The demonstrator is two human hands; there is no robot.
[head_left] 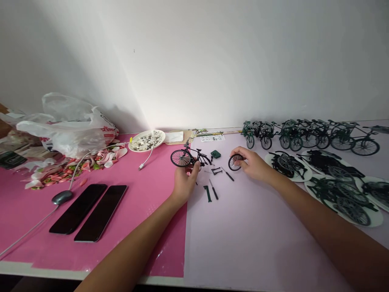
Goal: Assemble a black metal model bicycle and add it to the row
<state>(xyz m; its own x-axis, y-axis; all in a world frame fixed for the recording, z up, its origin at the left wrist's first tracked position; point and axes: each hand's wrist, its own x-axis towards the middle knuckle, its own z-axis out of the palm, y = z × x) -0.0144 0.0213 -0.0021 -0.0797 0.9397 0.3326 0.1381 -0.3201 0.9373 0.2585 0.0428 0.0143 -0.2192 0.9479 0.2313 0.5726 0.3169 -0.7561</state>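
Observation:
My left hand [186, 180] is closed around the lower part of a small black model bicycle [181, 158], which has a spoked wheel at its left end. To the right, my right hand [251, 163] pinches a loose black spoked wheel [234, 162] by its edge, apart from the bicycle. Between and below the hands lie two small screwdrivers [214, 190], a flat green part [208, 194] and a dark bracket-shaped part [216, 170]. Just beyond them is a dark green block-like piece [215, 154].
Several assembled model bicycles [304, 136] stand along the wall at right, before plates [375, 219] of bicycle parts. At left lie two phones [100, 213], a computer mouse [62, 197], pink artificial flowers [91, 164] and a plastic bag [73, 134]. A plate of small white pieces [147, 140] stands behind.

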